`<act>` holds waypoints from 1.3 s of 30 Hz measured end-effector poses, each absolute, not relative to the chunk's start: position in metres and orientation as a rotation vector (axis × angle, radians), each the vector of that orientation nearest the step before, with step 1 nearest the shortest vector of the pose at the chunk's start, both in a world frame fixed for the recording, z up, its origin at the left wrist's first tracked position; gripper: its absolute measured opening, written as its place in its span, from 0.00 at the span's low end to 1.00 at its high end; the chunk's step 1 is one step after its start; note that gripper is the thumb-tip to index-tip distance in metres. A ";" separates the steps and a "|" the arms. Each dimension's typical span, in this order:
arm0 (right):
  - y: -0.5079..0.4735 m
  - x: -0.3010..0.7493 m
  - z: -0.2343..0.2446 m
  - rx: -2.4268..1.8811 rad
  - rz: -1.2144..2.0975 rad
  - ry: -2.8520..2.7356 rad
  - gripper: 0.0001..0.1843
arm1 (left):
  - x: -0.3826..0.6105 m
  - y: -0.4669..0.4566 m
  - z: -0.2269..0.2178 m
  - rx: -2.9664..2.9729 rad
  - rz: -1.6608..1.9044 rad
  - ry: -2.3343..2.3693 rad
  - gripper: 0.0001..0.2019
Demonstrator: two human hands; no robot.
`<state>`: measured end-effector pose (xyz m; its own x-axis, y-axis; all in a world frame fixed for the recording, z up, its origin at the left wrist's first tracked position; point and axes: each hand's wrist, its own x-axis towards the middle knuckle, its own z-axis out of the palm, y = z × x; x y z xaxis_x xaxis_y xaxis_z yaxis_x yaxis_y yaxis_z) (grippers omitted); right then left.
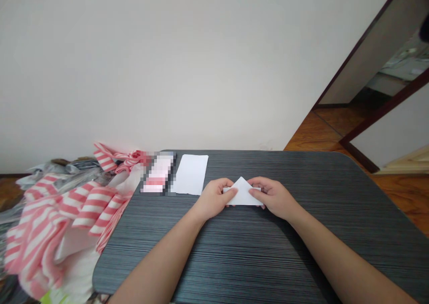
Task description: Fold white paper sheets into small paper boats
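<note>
A folded white sheet of paper (241, 195) is held just over the dark table, its upper part coming to a triangular point away from me. My left hand (215, 197) grips its left end, thumb on top and fingers partly hidden beneath. At the right end, my right hand (272, 196) pinches it the same way, with a few fingertips showing under the lower edge. Left of my hands lies a flat white paper stack or sheet (191, 174); how many layers it has I cannot tell.
The dark wood-grain table (234, 255) has rounded corners and stands against a pale wall (201, 71). A blurred-out flat object (158, 173) lies at its back left. Pink-and-white striped cloth (83, 205) is heaped beside the left edge. Wooden floor (311, 129) and a doorway are at the right.
</note>
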<state>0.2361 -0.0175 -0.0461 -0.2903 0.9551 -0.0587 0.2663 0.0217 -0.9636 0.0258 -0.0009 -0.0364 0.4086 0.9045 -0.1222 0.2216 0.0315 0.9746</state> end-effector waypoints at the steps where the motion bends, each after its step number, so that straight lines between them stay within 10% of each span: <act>1: -0.018 0.236 -0.046 -1.261 1.313 -1.632 0.16 | 0.026 -0.001 -0.035 1.496 0.716 1.055 0.13; 39: -0.011 0.248 -0.043 -0.898 0.873 -2.147 0.16 | 0.026 0.004 -0.042 1.370 0.723 1.017 0.13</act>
